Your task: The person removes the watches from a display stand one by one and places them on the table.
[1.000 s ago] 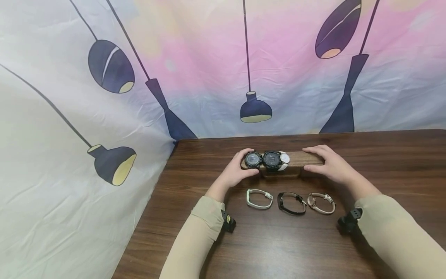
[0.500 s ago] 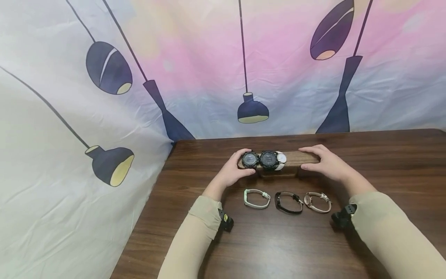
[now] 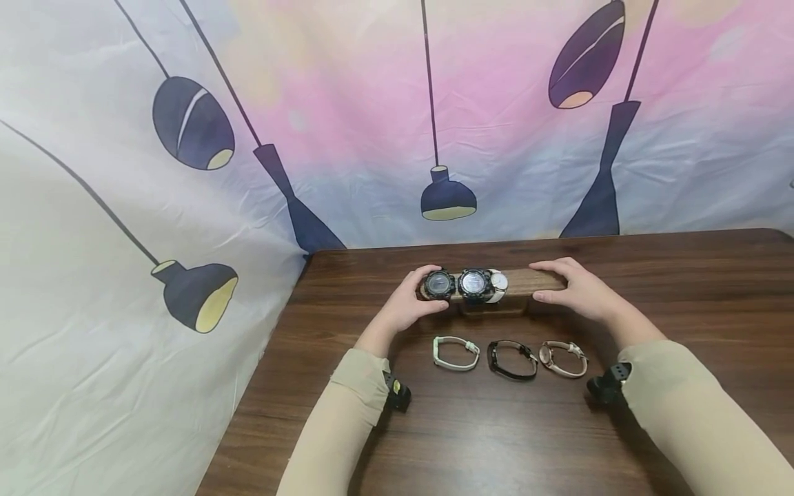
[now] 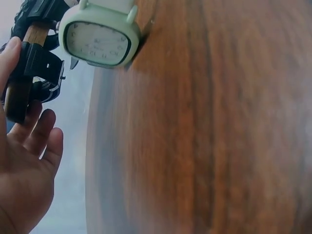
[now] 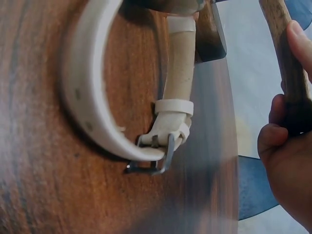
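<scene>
Wooden bar, held at both ends
The left hand (image 3: 397, 306) gripped the bar (image 3: 530, 281) around the outer black watch (image 3: 438, 284); whether it also pressed that watch was hard to tell. The right hand (image 3: 583, 293) gripped the other end. Between the grips, the inner black watch (image 3: 474, 284) and white watch (image 3: 499, 282) sat nearer the left. Nearer the person than both grips lay the green watch (image 3: 436, 351), dark watch (image 3: 493, 356) and pale watch (image 3: 546, 355). Good handling probably called for a level bar, even pressure and extra support leftward, where the load gathered
</scene>
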`<state>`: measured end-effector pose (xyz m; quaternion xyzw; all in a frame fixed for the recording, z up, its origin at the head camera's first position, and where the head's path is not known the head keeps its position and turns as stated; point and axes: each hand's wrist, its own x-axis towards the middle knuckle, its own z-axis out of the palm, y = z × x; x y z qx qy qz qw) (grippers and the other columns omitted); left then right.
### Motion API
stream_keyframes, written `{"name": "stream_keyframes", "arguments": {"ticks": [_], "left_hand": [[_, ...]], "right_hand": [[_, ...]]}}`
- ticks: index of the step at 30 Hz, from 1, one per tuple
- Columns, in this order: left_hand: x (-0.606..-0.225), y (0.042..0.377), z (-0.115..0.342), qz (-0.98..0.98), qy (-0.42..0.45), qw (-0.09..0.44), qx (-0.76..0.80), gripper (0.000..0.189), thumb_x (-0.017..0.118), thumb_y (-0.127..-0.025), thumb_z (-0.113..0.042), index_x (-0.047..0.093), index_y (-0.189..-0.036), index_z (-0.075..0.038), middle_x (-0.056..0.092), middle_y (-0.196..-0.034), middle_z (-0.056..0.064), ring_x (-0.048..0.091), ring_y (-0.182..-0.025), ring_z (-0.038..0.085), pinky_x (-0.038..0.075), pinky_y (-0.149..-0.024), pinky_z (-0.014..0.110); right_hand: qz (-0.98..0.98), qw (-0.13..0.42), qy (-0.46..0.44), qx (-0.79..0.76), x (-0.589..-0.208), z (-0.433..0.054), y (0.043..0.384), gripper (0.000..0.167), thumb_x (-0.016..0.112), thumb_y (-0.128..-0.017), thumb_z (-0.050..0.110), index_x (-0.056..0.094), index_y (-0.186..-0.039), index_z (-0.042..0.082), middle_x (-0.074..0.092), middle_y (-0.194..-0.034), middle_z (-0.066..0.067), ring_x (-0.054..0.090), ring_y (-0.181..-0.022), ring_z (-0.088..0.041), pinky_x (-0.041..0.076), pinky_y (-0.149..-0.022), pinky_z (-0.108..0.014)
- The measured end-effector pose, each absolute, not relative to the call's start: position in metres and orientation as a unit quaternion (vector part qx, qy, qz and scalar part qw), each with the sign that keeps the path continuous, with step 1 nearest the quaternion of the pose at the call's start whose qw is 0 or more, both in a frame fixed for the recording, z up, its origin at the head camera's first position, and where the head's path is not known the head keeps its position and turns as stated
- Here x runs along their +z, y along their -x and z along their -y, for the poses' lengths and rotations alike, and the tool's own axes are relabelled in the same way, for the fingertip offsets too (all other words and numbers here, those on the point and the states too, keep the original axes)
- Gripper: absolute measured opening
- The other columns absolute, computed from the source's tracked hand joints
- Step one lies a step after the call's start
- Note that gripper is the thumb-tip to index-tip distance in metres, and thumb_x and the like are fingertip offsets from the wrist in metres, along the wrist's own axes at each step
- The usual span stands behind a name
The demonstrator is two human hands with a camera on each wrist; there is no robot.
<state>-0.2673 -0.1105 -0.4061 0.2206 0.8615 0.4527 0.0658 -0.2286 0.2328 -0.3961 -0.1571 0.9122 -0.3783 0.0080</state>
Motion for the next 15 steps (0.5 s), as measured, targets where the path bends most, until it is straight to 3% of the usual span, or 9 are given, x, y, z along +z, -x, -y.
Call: {"name": "stream_keyframes", "arguments": {"ticks": [7,15], "left_hand": [[-0.408,0.268,0.116,-0.85,-0.225,0.047,0.474,0.066,0.078,-0.077,-0.019,0.046,-0.135,-0.02,0.04,-0.123,0.011,0.053,-0.102,0.024,0.046,-0.083,0.034],[-0.41,0.266,0.121,-0.853,-0.219,0.044,0.472,0.066,0.078,-0.078,-0.02,0.046,-0.135,-0.022,0.038,-0.124,0.01,0.052,-0.099,0.023,0.046,-0.083,0.035]], "right_hand": [[-0.912,0.002,0.157,-0.379,-0.395,-0.233,0.227,0.063,0.07,-0.084,0.037,0.048,-0.136,0.01,0.038,-0.134,-0.021,0.033,-0.124,-0.038,0.026,-0.097,-0.058],[-0.91,-0.001,0.161,-0.382,-0.397,-0.231,0.228,0.064,0.07,-0.084,0.038,0.048,-0.136,0.009,0.038,-0.133,-0.021,0.034,-0.123,-0.038,0.026,-0.097,-0.057]]}}
